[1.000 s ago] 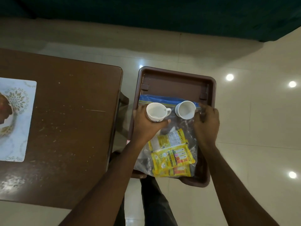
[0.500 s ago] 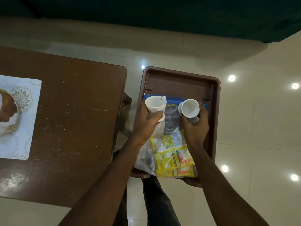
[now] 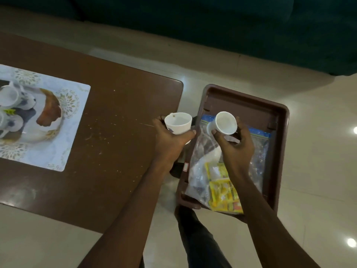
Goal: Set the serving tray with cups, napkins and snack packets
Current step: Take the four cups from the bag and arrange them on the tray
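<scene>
A brown serving tray (image 3: 278,111) sits to the right of the table and holds a clear zip bag (image 3: 258,151) with yellow snack packets (image 3: 222,192) inside. My left hand (image 3: 170,140) grips a white cup (image 3: 178,122) over the table's right edge, left of the tray. A second white cup (image 3: 225,122), tilted with its mouth toward me, is held by my right hand (image 3: 235,146) above the bag. No napkins can be made out.
A brown wooden table (image 3: 108,132) fills the left side. On it lies a patterned placemat (image 3: 63,147) with more white cups (image 3: 9,95) and a brown object (image 3: 51,111). Shiny tiled floor surrounds the tray; a dark green sofa (image 3: 231,26) runs along the back.
Both hands lifted the cups off the tray. The left cup moved left to the table's edge; the right cup rose and tilted. The view turned toward the table.
</scene>
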